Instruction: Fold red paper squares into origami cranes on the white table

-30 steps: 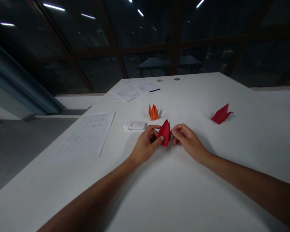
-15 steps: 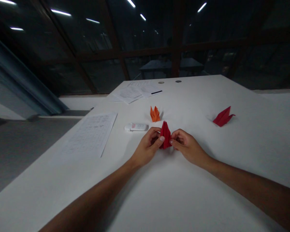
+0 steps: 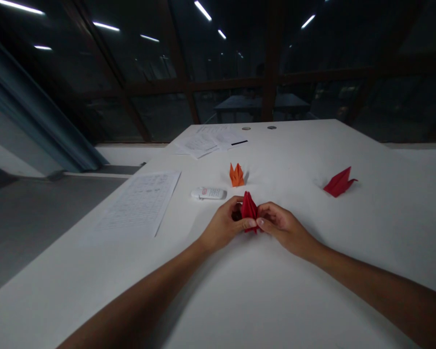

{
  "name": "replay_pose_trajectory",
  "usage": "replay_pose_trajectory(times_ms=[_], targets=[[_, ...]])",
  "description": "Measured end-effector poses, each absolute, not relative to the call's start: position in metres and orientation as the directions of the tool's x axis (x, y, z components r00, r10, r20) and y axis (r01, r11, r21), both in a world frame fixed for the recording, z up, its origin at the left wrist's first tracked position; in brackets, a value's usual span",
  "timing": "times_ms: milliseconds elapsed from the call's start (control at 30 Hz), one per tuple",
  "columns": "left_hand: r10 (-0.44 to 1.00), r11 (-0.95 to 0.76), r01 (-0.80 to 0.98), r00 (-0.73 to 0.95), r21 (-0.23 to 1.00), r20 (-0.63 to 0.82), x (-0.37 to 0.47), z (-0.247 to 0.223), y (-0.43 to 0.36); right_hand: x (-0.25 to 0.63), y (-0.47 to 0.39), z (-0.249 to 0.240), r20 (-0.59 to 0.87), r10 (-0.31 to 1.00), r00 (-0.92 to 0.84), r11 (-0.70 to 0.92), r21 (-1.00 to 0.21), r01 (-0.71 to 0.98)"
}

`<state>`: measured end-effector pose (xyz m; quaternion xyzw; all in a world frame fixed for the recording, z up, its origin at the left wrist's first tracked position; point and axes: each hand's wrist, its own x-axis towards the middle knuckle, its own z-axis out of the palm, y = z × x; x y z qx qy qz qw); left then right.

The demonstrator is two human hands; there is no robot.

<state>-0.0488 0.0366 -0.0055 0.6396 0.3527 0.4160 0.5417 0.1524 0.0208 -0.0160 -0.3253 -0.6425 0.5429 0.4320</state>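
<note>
A folded red paper piece (image 3: 249,206) stands upright between my hands, its pointed end up. My left hand (image 3: 227,224) grips its left side, with the thumb across the lower front. From the right, my right hand (image 3: 285,227) pinches its lower right edge between thumb and fingers. Both thumbs nearly meet at the lower part of the paper. Just beyond it stands an orange folded paper figure (image 3: 237,175). Farther right, a red paper crane (image 3: 339,182) rests on the white table (image 3: 294,300).
A white handheld device (image 3: 208,193) lies left of the orange figure. Written sheets (image 3: 140,206) are at the left, with more papers (image 3: 199,144) behind. A black strip (image 3: 239,142) and two round discs (image 3: 272,127) lie toward the far edge.
My left thumb has moved down and right across the red paper, closer to my right thumb. The whole view has shifted slightly, so the table items appear a little lower and farther right.
</note>
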Motion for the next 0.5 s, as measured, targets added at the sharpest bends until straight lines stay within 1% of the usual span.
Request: replay_pose_trajectory(times_ms=[100, 267, 400, 500], targets=[[0.906, -0.188, 0.021, 0.389, 0.982, 0.165, -0.0492, -0.0045, 0.0373, 0.1532, 0.0201, -0.0146, 0.196, 0.880, -0.433, 0.189, -0.980, -0.060], [0.917, -0.185, 0.018, 0.362, 0.983, 0.166, -0.0495, -0.0052, 0.0380, 0.1526, 0.0186, -0.0140, 0.185, 0.879, -0.439, 0.204, -0.979, -0.003], [0.920, -0.227, 0.089, 0.348, 0.970, 0.184, -0.0494, -0.0063, 0.0384, 0.1511, 0.0199, -0.0181, 0.177, 0.897, -0.404, 0.183, -0.983, -0.024], [0.921, -0.225, 0.138, 0.353, 0.964, 0.164, -0.0491, -0.0044, 0.0374, 0.1504, 0.0223, -0.0208, 0.176, 0.912, -0.370, 0.173, -0.984, -0.042]])
